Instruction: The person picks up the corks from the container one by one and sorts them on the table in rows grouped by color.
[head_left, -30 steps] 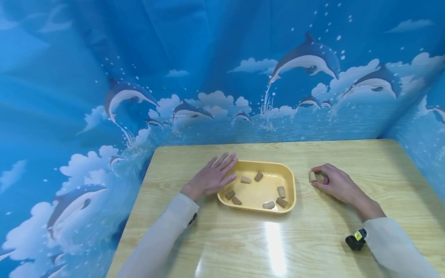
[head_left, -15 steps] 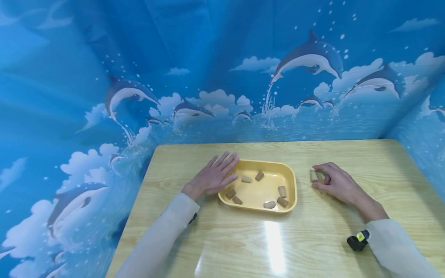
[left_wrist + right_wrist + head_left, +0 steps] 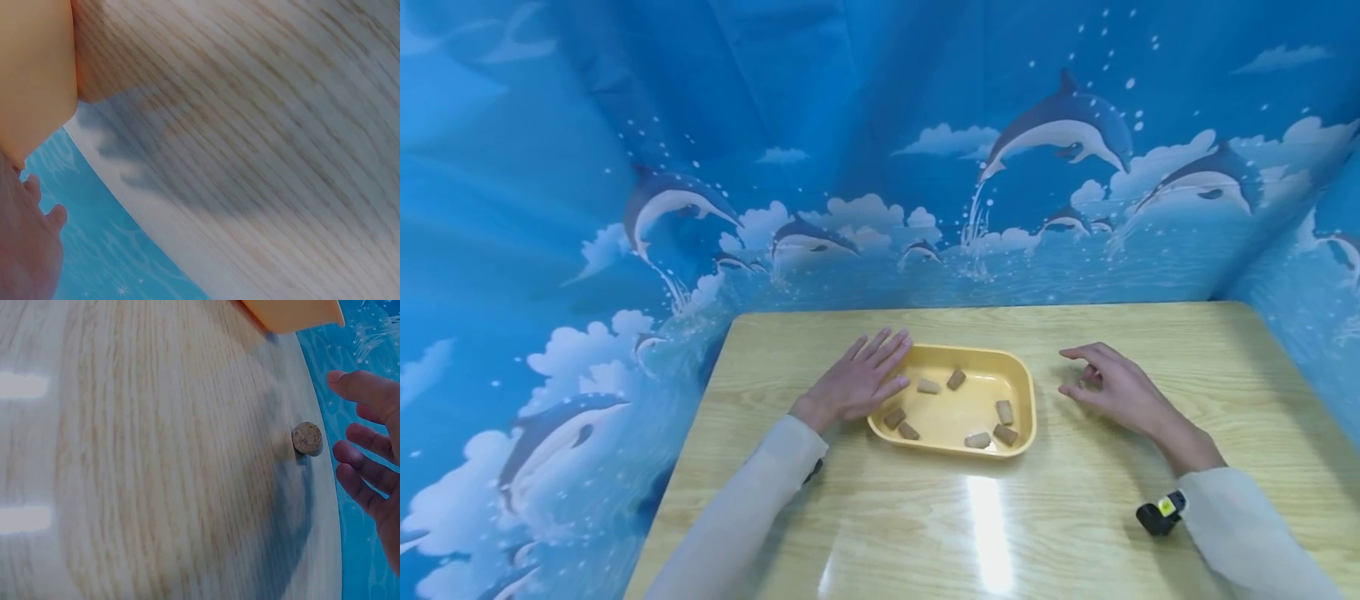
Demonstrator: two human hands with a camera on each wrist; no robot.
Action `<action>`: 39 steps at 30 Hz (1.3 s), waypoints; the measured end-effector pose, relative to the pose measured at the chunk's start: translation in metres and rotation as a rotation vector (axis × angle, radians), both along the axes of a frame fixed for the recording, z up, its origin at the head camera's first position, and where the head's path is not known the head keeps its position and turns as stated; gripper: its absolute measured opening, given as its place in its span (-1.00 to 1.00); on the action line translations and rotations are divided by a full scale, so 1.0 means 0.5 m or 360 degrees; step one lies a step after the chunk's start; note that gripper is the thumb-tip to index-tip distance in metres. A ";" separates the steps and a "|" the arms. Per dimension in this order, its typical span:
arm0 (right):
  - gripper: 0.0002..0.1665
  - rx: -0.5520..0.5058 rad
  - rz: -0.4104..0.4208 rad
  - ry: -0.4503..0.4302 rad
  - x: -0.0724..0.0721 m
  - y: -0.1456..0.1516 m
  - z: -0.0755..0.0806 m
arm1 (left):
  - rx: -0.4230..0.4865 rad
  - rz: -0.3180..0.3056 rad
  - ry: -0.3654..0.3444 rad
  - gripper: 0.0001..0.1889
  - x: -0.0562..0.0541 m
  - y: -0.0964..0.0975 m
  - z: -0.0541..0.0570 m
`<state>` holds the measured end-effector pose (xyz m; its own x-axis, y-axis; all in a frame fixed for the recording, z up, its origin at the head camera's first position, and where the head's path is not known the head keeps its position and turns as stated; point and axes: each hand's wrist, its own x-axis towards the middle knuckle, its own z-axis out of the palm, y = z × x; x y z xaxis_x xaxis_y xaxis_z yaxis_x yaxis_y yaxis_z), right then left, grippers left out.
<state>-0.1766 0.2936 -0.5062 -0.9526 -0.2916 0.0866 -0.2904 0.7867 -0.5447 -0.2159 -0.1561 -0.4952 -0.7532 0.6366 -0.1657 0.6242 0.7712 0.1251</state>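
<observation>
My left hand (image 3: 861,382) rests over the left rim of a yellow tray (image 3: 951,452), fingers straight and spread. In the left wrist view, part of that hand (image 3: 31,250) shows at the lower left, below the tray's outer wall (image 3: 37,69). Inside the tray lie several corks, among them a pale cork (image 3: 928,386) and a darker cork (image 3: 956,379). To the right of the tray, my right hand (image 3: 1120,390) hovers with thumb and fingers parted. One cork (image 3: 307,438) is on the table by those fingers in the right wrist view; the hand hides it in the head view.
The tray stands on a light wood-grain table (image 3: 1075,517). Behind and left of the table hangs a blue curtain (image 3: 865,150) printed with dolphins. A black device (image 3: 1159,517) is strapped at the right wrist.
The right hand has let go of the cork it was pinching; its fingers have spread and shifted slightly left. The left hand and the corks in the tray have stayed put.
</observation>
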 end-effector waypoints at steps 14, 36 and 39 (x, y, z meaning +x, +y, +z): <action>-0.39 -0.0072 0.0050 0.0052 -0.012 -0.048 0.020 | 0.0014 -0.0004 0.0020 -0.24 0.001 0.003 -0.004; -0.49 -0.0194 0.0202 0.0117 -0.034 -0.139 0.040 | -0.0012 0.0015 0.0013 -0.25 0.000 0.003 -0.006; -0.49 -0.0226 0.0232 0.0119 -0.038 -0.154 0.043 | 0.0002 0.0011 0.0023 -0.25 -0.001 0.002 -0.005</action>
<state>-0.1954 0.2168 -0.4847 -0.8907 -0.4055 0.2054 -0.4390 0.6505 -0.6198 -0.2163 -0.1550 -0.4978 -0.7600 0.6314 -0.1539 0.6204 0.7754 0.1174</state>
